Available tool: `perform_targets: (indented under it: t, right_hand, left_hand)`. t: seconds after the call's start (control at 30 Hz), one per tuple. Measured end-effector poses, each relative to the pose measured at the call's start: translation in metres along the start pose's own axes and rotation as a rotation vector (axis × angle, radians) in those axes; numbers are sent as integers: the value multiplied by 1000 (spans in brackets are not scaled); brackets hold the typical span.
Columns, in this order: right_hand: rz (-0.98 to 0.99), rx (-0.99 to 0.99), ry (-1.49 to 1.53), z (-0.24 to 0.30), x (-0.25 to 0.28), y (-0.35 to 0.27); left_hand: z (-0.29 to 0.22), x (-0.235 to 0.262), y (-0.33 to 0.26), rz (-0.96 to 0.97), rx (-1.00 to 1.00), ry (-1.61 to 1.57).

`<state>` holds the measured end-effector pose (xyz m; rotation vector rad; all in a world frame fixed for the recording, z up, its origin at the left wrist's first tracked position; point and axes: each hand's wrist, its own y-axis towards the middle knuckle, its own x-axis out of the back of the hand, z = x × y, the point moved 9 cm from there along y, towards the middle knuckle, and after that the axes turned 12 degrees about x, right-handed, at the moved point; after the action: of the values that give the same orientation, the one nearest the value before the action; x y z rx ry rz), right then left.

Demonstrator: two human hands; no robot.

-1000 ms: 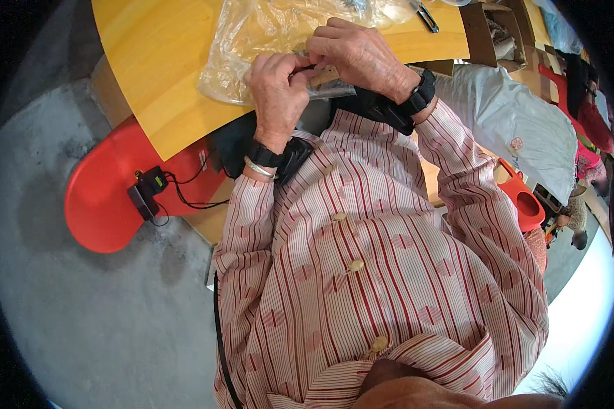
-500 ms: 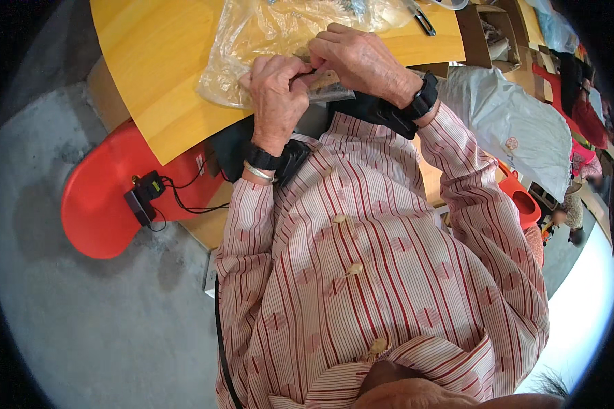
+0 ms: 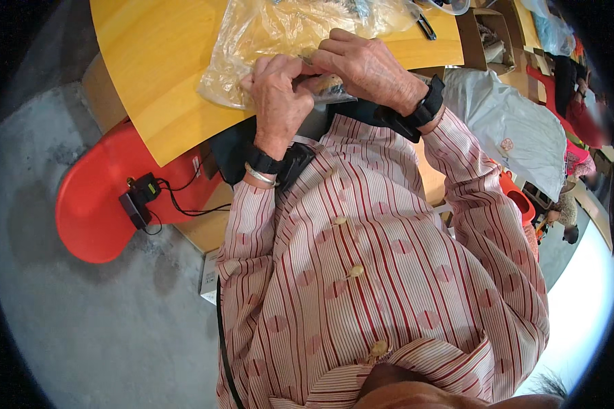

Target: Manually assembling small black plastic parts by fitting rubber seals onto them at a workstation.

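A clear plastic bag (image 3: pixel 228 71) lies crumpled across the yellow tabletop, its near part hanging at the table edge. Over that near part, my left hand (image 3: pixel 280 99) is closed, thumb and fingers pinched together. My right hand (image 3: pixel 368 71) meets it from the right, also closed with its fingertips almost touching the left ones. Whatever they pinch is small and mostly covered by the fingers. Some small dark bits (image 3: pixel 333 88) show through the plastic just below the right fingers. Both wrists wear black bands.
A black-handled cutter (image 3: pixel 426 27) rests near the table's right part, beside a clear plastic tub (image 3: pixel 451 5). Further right are an open cardboard box (image 3: pixel 488 41) and a large white sack (image 3: pixel 508 129). A red chair (image 3: pixel 95 204) bearing small black devices (image 3: pixel 140 200) stands at left. Other people appear far right.
My right hand has shifted slightly down and right, its fingers curling lower over the bag. The left hand stays nearly in place. A dark sliver between the fingertips is now covered.
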<state>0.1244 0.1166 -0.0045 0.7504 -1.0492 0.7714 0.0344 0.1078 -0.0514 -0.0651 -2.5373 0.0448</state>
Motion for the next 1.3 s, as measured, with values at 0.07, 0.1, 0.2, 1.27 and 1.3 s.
perform_targets:
  t: [0.07, 0.1, 0.2, 1.27, 1.3]
  right_hand:
    - [41, -18, 28, -6, -5, -2]
    - [45, -18, 31, -5, -6, -2]
    - [26, -25, 83, -4, -5, -2]
    - [-568, -210, 393, -17, 12, 31]
    - [-553, -207, 343, -18, 15, 29]
  left_hand:
    - [2, -1, 0, -19, -18, 25]
    - [3, -1, -1, -19, -14, 22]
    - [6, -2, -2, 10, 9, 14]
    - [-18, -7, -3, -21, 40, -251]
    - [-20, -6, -2, -14, 37, -254]
